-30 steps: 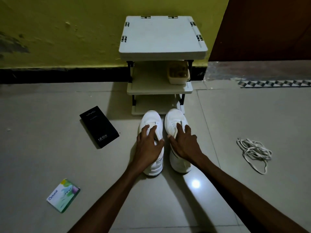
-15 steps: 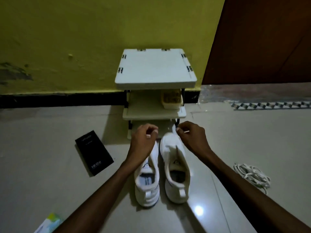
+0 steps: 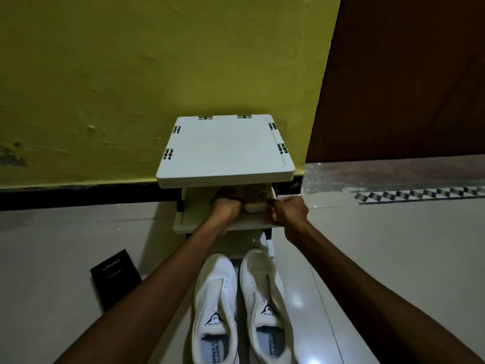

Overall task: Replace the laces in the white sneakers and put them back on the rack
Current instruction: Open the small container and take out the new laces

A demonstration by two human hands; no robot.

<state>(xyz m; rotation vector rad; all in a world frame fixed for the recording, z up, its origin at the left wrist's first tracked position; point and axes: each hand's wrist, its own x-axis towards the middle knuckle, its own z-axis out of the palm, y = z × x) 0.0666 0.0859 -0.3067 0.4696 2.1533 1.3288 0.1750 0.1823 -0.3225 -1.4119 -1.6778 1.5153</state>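
Curling the right hand (image 3: 288, 210) fingers (image 3: 274, 208) at the right end of a container (image 3: 256, 204) on the rack (image 3: 225, 148) middle shelf, grasp unclear. Reaching the left hand (image 3: 225, 206) under the rack top, its fingers hidden there. Leaving the white sneakers (image 3: 217, 298) standing on the floor (image 3: 78, 232) just before the rack, and a black box (image 3: 115, 278) left of it.

Black box (image 3: 115, 278) on floor (image 3: 52, 245), yellow wall (image 3: 157, 61)

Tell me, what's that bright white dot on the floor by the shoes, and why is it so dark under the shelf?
Head view: the dot is glare, a light mirrored in the glossy floor; head view: the top of the rack shades the shelf below, so the left hand there is murky; head view: the whole room is dim.
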